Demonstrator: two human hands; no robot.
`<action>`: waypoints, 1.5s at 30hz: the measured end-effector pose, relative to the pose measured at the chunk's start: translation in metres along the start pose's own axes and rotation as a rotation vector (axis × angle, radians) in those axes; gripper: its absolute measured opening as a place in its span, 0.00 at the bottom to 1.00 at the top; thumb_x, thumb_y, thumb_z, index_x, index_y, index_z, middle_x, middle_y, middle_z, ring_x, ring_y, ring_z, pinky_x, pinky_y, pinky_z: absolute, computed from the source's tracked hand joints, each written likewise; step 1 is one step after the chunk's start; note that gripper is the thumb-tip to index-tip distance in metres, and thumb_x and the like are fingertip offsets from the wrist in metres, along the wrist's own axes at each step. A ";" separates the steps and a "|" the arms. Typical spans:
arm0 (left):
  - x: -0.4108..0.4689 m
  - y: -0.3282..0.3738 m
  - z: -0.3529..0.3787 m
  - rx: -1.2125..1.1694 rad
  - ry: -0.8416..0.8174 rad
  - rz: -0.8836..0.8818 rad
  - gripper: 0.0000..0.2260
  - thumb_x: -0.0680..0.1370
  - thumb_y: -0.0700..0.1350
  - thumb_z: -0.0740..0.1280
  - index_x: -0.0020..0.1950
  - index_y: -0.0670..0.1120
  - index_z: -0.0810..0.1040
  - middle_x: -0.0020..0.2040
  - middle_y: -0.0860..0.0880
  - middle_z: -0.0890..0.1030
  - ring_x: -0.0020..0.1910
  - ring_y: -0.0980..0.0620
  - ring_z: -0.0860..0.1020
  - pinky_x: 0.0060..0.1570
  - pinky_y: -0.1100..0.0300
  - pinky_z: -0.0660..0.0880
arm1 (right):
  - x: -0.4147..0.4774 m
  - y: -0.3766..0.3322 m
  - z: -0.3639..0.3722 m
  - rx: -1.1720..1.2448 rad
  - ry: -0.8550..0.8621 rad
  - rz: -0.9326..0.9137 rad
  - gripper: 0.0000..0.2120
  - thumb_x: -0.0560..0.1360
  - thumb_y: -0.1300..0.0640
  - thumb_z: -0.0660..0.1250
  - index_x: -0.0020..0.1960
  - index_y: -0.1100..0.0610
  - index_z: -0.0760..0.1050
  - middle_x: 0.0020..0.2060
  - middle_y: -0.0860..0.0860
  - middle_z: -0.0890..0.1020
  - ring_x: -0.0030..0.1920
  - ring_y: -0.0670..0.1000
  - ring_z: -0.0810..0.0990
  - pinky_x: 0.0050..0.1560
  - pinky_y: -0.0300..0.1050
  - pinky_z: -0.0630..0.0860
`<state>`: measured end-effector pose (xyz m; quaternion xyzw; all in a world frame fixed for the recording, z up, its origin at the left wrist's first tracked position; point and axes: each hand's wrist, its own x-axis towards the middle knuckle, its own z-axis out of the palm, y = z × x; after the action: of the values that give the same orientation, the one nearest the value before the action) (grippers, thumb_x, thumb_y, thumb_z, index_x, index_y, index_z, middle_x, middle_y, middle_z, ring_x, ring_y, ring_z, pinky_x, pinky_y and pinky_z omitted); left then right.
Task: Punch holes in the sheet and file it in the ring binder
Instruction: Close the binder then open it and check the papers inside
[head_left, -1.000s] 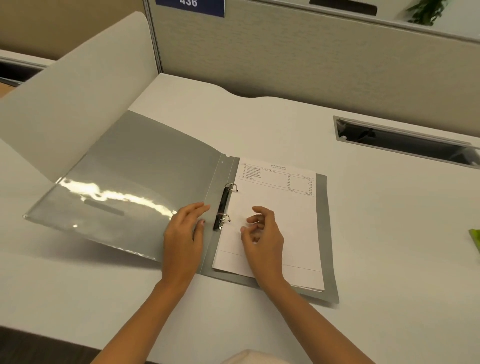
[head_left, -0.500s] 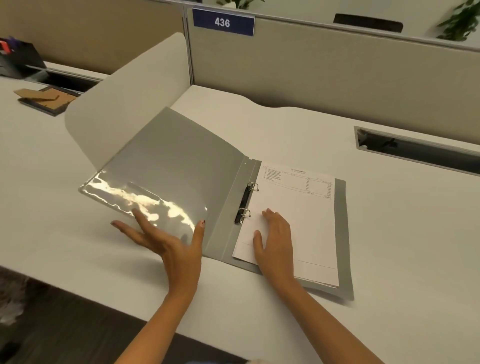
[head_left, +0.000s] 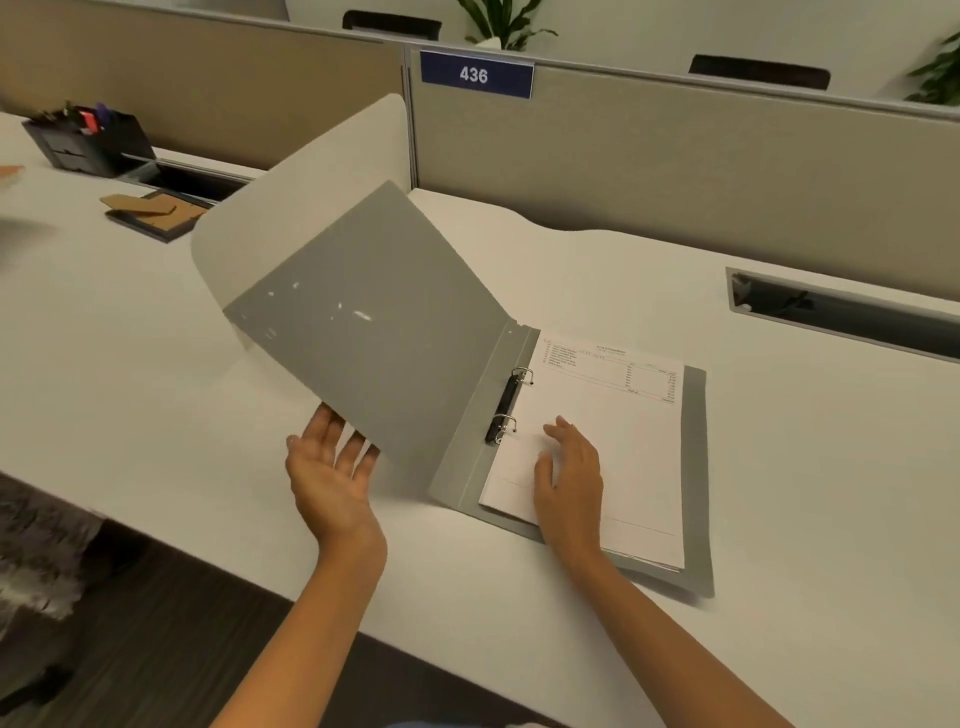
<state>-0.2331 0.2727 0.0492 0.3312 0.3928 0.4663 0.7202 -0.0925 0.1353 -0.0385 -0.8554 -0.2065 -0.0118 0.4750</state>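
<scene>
Printed sheet lying threaded on rings of grey ring binder, atop thin paper stack on right half, near desk front edge.
Right hand pressing flat on sheet, fingers spread, gripping nothing.
Left hand palm up, fingers loose, supporting raised front cover by its lower edge.
Cover looking thin, bendy, light, glossy, likely slippery; best held at free edge.
Paper limp, likely tearing at holes.
Count: one binder, two rings, two hands.
</scene>
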 end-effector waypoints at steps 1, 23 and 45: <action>-0.003 0.003 0.001 0.024 -0.035 0.003 0.19 0.83 0.55 0.48 0.57 0.53 0.77 0.56 0.54 0.82 0.59 0.49 0.79 0.61 0.51 0.73 | 0.000 -0.003 -0.004 0.070 0.024 0.030 0.15 0.79 0.64 0.60 0.63 0.56 0.75 0.67 0.48 0.75 0.69 0.47 0.70 0.69 0.34 0.61; -0.026 -0.028 0.071 0.439 -0.582 0.026 0.16 0.81 0.53 0.57 0.65 0.49 0.74 0.63 0.45 0.78 0.64 0.43 0.74 0.65 0.46 0.71 | 0.017 0.004 -0.121 0.231 -0.144 0.446 0.21 0.80 0.52 0.60 0.73 0.48 0.67 0.71 0.46 0.71 0.71 0.49 0.68 0.72 0.47 0.62; -0.025 -0.029 0.097 0.413 -0.775 0.014 0.18 0.81 0.57 0.55 0.70 0.59 0.69 0.66 0.51 0.76 0.63 0.47 0.76 0.63 0.42 0.73 | -0.027 0.010 -0.075 -0.687 -0.323 0.094 0.27 0.81 0.48 0.52 0.78 0.52 0.54 0.78 0.52 0.57 0.77 0.55 0.57 0.73 0.52 0.59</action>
<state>-0.1431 0.2284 0.0774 0.6211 0.1764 0.2242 0.7300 -0.1005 0.0597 -0.0115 -0.9640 -0.2234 0.0765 0.1219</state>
